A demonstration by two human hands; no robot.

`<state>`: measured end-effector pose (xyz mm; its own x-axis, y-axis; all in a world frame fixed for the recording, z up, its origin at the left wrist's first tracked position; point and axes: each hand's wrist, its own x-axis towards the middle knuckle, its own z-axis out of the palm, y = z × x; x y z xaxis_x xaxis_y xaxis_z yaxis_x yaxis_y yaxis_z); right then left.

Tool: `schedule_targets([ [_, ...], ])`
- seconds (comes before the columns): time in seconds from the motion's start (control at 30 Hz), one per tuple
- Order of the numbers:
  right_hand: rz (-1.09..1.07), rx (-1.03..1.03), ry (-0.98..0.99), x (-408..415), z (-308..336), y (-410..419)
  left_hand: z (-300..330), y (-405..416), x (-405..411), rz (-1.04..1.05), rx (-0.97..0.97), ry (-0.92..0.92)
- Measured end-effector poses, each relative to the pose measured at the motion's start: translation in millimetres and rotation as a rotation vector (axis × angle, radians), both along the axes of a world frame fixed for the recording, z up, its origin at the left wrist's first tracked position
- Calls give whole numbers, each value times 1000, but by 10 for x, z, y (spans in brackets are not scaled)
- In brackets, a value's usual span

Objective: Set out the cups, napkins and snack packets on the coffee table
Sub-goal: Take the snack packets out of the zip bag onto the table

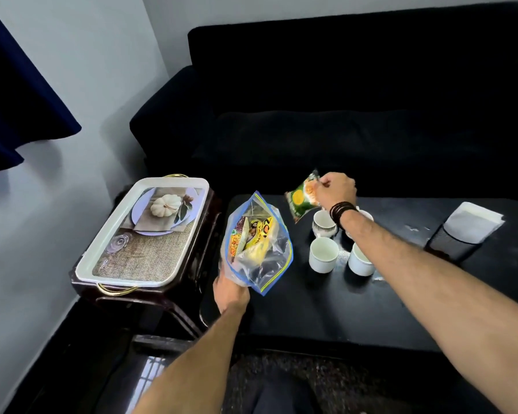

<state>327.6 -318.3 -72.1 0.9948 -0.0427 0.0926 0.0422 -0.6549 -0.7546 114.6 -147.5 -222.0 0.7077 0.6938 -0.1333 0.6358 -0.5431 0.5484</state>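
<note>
My left hand (230,289) grips the bottom of a clear zip bag (256,243) with a blue seal, held upright over the left end of the black coffee table (311,309); yellow and other snack packets show inside it. My right hand (337,189) pinches the top of a green snack packet (301,200), held in the air above the table's far edge, just left of the cups. Several white cups (323,253) stand grouped mid-table, partly hidden by my right forearm. White napkins (473,221) sit in a black holder at the far right.
A white tray (108,234) with gold handles and a pumpkin picture rests on a dark side table left of the coffee table. A black sofa (341,115) runs behind the table. A dark blue curtain (18,100) hangs at the upper left.
</note>
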Motion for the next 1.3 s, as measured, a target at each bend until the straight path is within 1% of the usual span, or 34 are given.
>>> schedule_targets([
  [0.07, 126, -122, 39, -42, -150, 130, -72, 6, -19, -58, 100, 17],
  [0.13, 220, -245, 103, -81, -291, 235, -108, -8, -27, -46, 113, -61],
  [0.2, 273, -361, 153, -145, -392, 276, -123, -20, -23, -46, 143, -100],
  [0.23, 279, -387, 142, -172, -407, 283, -127, -19, -22, -55, 168, -93],
  [0.27, 273, -358, 96, -184, -399, 281, -139, -11, -16, -60, 185, -89],
  [0.3, 262, -273, 26, -208, -357, 278, -131, -4, -15, -52, 183, -98],
  [0.33, 258, -162, -73, -246, -292, 278, -118, -3, -20, -44, 168, -118],
  [0.37, 268, -56, -213, -309, -198, 276, -97, -12, -20, -36, 154, -140],
  [0.4, 316, 37, -346, -385, -103, 270, -80, -22, -21, -28, 146, -156],
  [0.43, 404, 95, -433, -471, -20, 258, -63, -31, -23, -22, 141, -163],
  [0.47, 514, 118, -462, -561, 36, 248, -43, -34, -21, -20, 136, -161],
  [0.5, 642, 101, -413, -660, 65, 243, -25, -31, -20, -24, 133, -147],
  [0.53, 763, 26, -316, -757, 66, 246, -16, -20, -21, -33, 132, -135],
  [0.6, 946, -256, -140, -874, -3, 285, 8, -11, -76, -77, 108, -173],
  [0.63, 978, -384, -75, -900, -78, 323, 9, -13, -118, -113, 91, -202],
  [0.67, 970, -468, -31, -923, -156, 376, -2, -16, -166, -153, 88, -215],
  [0.7, 939, -506, 12, -931, -232, 442, -22, -23, -213, -183, 105, -201],
  [0.8, 828, -521, 159, -935, -391, 665, -107, -16, -287, -202, 163, -122],
  [0.97, 861, -391, 380, -869, -544, 990, -157, 12, -254, -222, 184, -100],
  [1.0, 833, -371, 411, -851, -551, 1012, -171, 18, -240, -216, 190, -95],
  [1.07, 659, -287, 368, -826, -624, 1048, -195, 20, -216, -203, 212, -75],
  [1.13, 440, -123, 291, -841, -683, 1065, -214, 34, -189, -205, 242, -54],
  [1.17, 370, -52, 266, -868, -711, 1070, -215, 40, -176, -206, 253, -41],
  [1.2, 330, -8, 239, -879, -730, 1075, -214, 40, -163, -206, 257, -32],
  [1.23, 326, -10, 224, -905, -712, 1074, -214, 40, -156, -201, 256, -27],
  [1.3, 375, -16, 249, -936, -663, 1091, -219, 25, -147, -190, 266, -5],
])
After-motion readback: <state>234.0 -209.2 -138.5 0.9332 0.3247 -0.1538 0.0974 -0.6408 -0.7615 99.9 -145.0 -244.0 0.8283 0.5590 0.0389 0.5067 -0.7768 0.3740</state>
